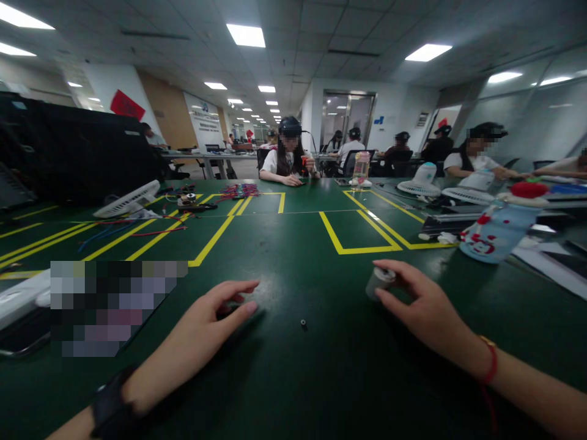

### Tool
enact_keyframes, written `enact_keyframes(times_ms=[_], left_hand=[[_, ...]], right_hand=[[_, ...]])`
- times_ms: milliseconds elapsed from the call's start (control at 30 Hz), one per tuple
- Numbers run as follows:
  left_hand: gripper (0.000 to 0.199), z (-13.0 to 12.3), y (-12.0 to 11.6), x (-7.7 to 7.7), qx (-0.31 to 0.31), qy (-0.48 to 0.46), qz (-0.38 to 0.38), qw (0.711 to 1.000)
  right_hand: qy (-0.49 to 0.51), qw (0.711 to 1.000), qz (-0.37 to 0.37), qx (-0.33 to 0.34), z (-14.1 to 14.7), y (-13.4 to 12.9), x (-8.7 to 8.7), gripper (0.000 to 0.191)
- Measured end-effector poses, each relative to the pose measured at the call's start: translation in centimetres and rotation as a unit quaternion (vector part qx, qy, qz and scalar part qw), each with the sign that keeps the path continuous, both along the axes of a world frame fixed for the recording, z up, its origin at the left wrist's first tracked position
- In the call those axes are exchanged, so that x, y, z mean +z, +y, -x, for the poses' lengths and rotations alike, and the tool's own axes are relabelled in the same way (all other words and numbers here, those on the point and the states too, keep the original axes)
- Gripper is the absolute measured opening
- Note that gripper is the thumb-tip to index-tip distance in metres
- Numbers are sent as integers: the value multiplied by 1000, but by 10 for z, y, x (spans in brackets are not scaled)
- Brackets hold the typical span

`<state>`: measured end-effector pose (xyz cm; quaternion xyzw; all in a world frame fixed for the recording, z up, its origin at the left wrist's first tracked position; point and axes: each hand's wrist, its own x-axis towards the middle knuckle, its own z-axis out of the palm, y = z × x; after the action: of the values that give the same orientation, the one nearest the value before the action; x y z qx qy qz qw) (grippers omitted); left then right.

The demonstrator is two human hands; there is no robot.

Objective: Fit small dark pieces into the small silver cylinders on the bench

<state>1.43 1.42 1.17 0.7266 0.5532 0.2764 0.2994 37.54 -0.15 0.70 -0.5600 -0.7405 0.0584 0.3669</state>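
My right hand [424,305] is closed around a small grey metal cylinder [380,285], thumb on the near side and fingers behind it. The cylinder is slightly tilted, and its round top shows. On the left, my left hand [224,315] hovers low over the green table [293,391], thumb and fingers apart with nothing between them. A tiny dark ring-shaped part [303,322] lies on the tabletop between my two hands, touching neither.
Red and blue wires [238,190] and a white fan [131,198] lie at the back left. A light-blue bottle [502,229] with a red top stands at right, near more fans [419,183]. Yellow tape [367,250] marks the table. Another person [287,159] sits opposite.
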Motion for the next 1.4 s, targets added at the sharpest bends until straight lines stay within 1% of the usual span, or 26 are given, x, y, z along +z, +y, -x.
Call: enact_keyframes(times_ms=[67, 167, 233, 300, 367, 400, 467, 500, 533, 567, 600, 633, 700, 767, 800, 833, 867, 933, 1000, 1067, 1100, 1167, 1200, 1233, 1300, 1400], left_hand=[[42, 13, 3, -5, 8, -35, 37, 999], [41, 17, 5, -11, 13, -77, 59, 995], [41, 13, 6, -12, 14, -82, 66, 994], [41, 9, 5, -11, 15, -75, 71, 995], [42, 6, 3, -9, 19, -65, 73, 995], [42, 4, 2, -8, 24, -63, 74, 995], [41, 3, 1, -6, 31, -65, 79, 994], [41, 2, 0, -5, 34, -68, 79, 994], [40, 1, 0, -5, 35, -70, 79, 994], [40, 0, -1, -4, 36, -70, 77, 994], [40, 0, -1, -4, 36, -68, 74, 994], [40, 0, -1, -4, 36, -64, 71, 995], [39, 1, -2, -5, 36, -57, 62, 996], [37, 4, -2, -6, 32, -58, 56, 996], [36, 6, -2, -5, 30, -61, 56, 996], [36, 7, -2, -5, 29, -65, 56, 996], [35, 8, -2, -4, 30, -68, 59, 995], [35, 10, -2, -3, 35, -71, 69, 994], [36, 10, -3, -1, 37, -69, 84, 993], [38, 9, -2, -2, 33, -66, 99, 992], [38, 8, -2, -2, 29, -66, 104, 992], [38, 5, -2, -5, 20, -72, 106, 992], [38, 4, -1, -6, 16, -75, 104, 992], [38, 3, -1, -7, 10, -76, 103, 992], [38, 2, -2, -8, 4, -72, 102, 992], [38, 2, -3, -7, 0, -57, 101, 993]], right_hand=[[-23, 995, -15, -93, -39, 0, 0, 47], [-65, 978, 0, -201, -93, -6, -1, 51], [-83, 966, 35, -241, -121, -10, -2, 52], [-91, 959, 60, -261, -141, -13, -5, 52], [-99, 955, 61, -274, -149, -12, -7, 58], [-107, 952, 40, -283, -147, -11, -7, 63], [-138, 949, -45, -281, -130, -9, -4, 70], [-159, 950, -96, -252, -113, -9, -2, 69], [-179, 954, -133, -200, -92, -8, 1, 62], [-193, 962, -145, -129, -68, -8, 4, 52], [-197, 971, -128, -49, -40, -8, 6, 42], [-190, 978, -85, 23, -12, -8, 7, 34], [-162, 979, 3, 121, 42, -5, 6, 31], [-143, 973, 41, 174, 83, 0, 2, 27], [-140, 971, 43, 187, 95, 3, 0, 22], [-140, 970, 41, 192, 101, 5, 0, 18], [-139, 971, 38, 188, 101, 7, 0, 15], [-133, 978, 31, 156, 83, 10, 5, 17], [-125, 988, 15, 89, 45, 12, 13, 22], [-117, 993, -19, -19, -4, 11, 22, 29], [-113, 990, -37, -83, -30, 10, 25, 33], [-104, 972, -57, -204, -80, 6, 28, 40], [-100, 962, -51, -249, -101, 3, 27, 43], [-98, 955, -34, -280, -119, 0, 25, 44], [-95, 948, 14, -304, -144, -5, 20, 44], [-96, 941, 65, -318, -158, -8, 13, 44]])
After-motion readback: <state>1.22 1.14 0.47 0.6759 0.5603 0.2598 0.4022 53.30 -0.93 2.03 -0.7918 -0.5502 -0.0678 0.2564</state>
